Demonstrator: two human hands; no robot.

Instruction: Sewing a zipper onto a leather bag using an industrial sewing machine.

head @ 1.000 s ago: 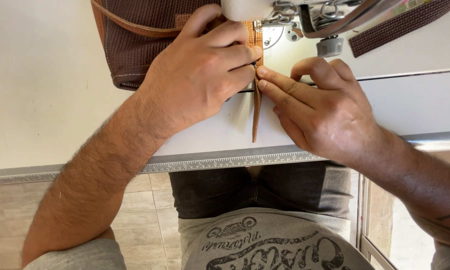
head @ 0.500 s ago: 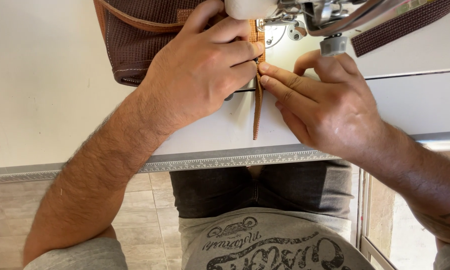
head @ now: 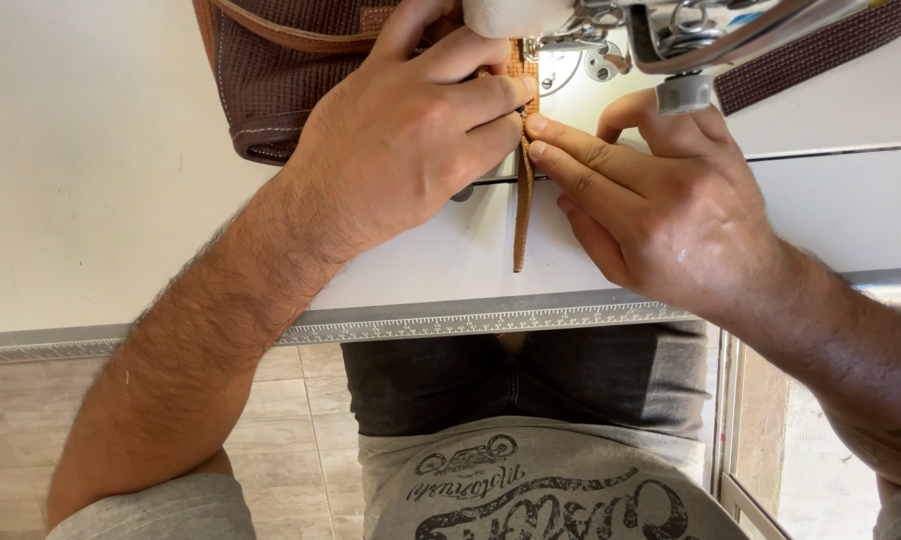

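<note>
Seen lowest in the frame: a grey printed shirt point(head: 530, 490) and dark trousers point(head: 530, 375), then the ruled metal edge point(head: 420, 327) of a white table point(head: 90, 180) running across the middle. Lay just above that edge, at centre: a narrow tan leather strap point(head: 520, 215), thin and stiff-looking, running straight up the frame toward the sewing machine point(head: 610, 40) at the top edge. Lost from view at its upper end under fingers and the machine's white head; needle and presser foot hard to make out among the metal parts. Pressed down flat over the strap's left side: the left hand point(head: 410, 140), fingers held together, tips touching the strap, nothing pinched. Pressed against the strap's right side: the right hand point(head: 660, 205), index and middle fingers straight and close together, thumb raised toward the machine; ring and little fingers tucked under, grip not clear. Cut off at upper left: a brown woven bag point(head: 280, 75) with tan trim, partly beneath the left hand. Cut off at upper right: a dark webbing band point(head: 820, 55).
</note>
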